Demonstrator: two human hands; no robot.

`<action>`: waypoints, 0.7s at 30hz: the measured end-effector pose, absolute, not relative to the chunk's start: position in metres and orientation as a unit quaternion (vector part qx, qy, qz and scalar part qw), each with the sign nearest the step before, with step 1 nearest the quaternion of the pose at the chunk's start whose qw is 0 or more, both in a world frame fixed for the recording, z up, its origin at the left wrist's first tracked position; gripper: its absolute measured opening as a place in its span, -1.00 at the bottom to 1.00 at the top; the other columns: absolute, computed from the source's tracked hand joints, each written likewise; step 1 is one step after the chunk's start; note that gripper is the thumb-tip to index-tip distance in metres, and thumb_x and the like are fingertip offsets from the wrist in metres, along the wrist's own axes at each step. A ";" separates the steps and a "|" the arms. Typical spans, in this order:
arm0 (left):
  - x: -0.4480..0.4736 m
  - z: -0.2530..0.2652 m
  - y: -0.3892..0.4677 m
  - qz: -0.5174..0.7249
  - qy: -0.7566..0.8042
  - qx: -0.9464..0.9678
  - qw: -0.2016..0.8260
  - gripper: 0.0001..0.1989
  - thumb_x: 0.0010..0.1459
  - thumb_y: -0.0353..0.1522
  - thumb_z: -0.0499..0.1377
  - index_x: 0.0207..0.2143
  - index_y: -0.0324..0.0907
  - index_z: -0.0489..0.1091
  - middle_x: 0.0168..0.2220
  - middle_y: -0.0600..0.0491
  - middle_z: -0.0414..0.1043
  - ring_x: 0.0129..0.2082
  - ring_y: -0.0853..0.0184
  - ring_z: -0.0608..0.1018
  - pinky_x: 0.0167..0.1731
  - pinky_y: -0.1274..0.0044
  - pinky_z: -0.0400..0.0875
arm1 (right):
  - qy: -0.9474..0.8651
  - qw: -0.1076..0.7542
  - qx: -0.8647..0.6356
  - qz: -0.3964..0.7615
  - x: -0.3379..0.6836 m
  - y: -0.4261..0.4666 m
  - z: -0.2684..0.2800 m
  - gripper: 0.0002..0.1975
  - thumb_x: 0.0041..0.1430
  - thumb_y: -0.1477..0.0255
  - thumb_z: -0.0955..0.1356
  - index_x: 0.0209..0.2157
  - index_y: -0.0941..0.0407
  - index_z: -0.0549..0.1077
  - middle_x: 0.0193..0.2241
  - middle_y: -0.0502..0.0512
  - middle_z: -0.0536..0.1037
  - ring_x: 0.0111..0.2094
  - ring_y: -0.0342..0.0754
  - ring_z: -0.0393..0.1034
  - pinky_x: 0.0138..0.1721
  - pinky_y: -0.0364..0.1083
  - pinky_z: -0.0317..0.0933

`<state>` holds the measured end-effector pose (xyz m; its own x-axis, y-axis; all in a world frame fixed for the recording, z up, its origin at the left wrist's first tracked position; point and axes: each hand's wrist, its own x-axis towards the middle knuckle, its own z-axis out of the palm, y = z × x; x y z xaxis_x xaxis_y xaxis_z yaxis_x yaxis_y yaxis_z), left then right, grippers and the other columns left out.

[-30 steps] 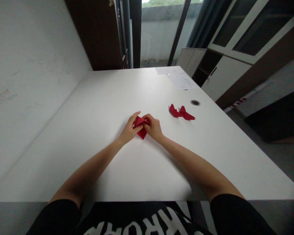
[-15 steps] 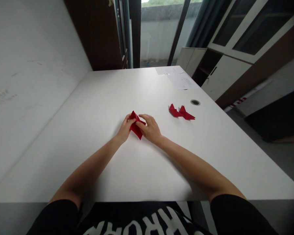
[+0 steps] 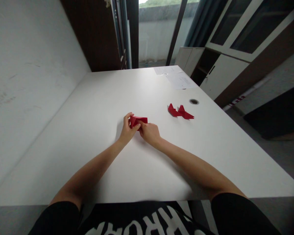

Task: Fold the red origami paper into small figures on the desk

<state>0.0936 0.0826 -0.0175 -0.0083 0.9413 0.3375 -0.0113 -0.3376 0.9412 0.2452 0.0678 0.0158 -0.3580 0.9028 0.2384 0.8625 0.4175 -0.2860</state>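
Note:
A piece of folded red paper (image 3: pixel 141 119) is held between both hands above the middle of the white table. My left hand (image 3: pixel 127 129) grips its left side, fingers behind and thumb in front. On its near side, my right hand (image 3: pixel 150 133) is closed on the paper, with fingers pressed into the fold. The lower part of the paper is partly hidden behind the fingers. To the right, two folded red paper shapes with pointed tips, one on the left (image 3: pixel 172 110) and one on the right (image 3: pixel 185 113), lie close together on the table.
The white table (image 3: pixel 93 182) reaches from my body to the window. Printed sheets (image 3: pixel 181 80) lie at its far right, near a round cable hole (image 3: pixel 194 101). A wall (image 3: pixel 34 65) borders the left side; white cabinets (image 3: pixel 225 75) stand beyond the right edge.
The red paper has turned in my hands, from a diamond with a point towards me to a wider shape with a level top edge. My right fingers have curled into it.

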 end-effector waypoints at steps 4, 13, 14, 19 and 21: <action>0.092 -0.019 0.081 0.565 0.376 0.654 0.333 -0.36 0.13 -0.21 0.32 0.20 -0.01 0.16 0.26 -0.10 0.17 0.23 0.12 0.35 0.26 0.22 0.23 | -0.805 0.205 -0.530 0.169 0.241 0.070 0.013 -0.78 0.31 0.46 0.27 -0.17 0.10 0.56 -0.27 0.17 0.66 -0.32 0.05 0.51 -0.34 -0.09 0.14; 0.097 -0.007 0.071 0.537 0.403 0.703 0.233 -0.37 0.11 -0.30 0.32 0.21 -0.03 0.20 0.24 -0.13 0.14 0.29 0.06 0.27 0.28 0.13 0.20 | -0.804 0.267 -0.462 0.262 0.240 0.075 0.006 -0.75 0.18 0.62 0.30 -0.12 0.19 0.51 -0.22 0.18 0.63 -0.24 0.01 0.50 -0.24 -0.12 0.28; 0.097 -0.006 0.070 0.532 0.407 0.706 0.232 -0.40 0.12 -0.33 0.31 0.20 -0.03 0.23 0.23 -0.13 0.16 0.29 0.06 0.27 0.27 0.13 0.20 | -0.805 0.252 -0.474 0.251 0.240 0.075 0.006 -0.76 0.20 0.61 0.30 -0.13 0.18 0.52 -0.23 0.17 0.63 -0.24 0.02 0.50 -0.24 -0.12 0.27; 0.094 0.000 0.070 0.559 0.427 0.656 0.274 -0.60 0.16 -0.47 0.16 0.05 -0.02 0.42 0.16 -0.04 0.28 0.26 0.14 0.31 0.33 0.23 0.11 | -0.814 0.204 -0.525 0.141 0.244 0.073 0.006 -0.75 0.36 0.42 0.23 -0.14 0.12 0.54 -0.26 0.15 0.64 -0.27 0.03 0.51 -0.29 -0.10 0.20; 0.091 -0.002 0.074 0.585 0.439 0.608 0.309 -0.67 0.19 -0.45 0.14 -0.02 -0.02 0.47 0.12 -0.02 0.34 0.23 0.17 0.34 0.32 0.27 0.12 | -0.812 0.219 -0.533 0.096 0.248 0.072 0.007 -0.73 0.38 0.36 0.22 -0.14 0.08 0.53 -0.24 0.13 0.64 -0.30 0.01 0.49 -0.33 -0.10 0.15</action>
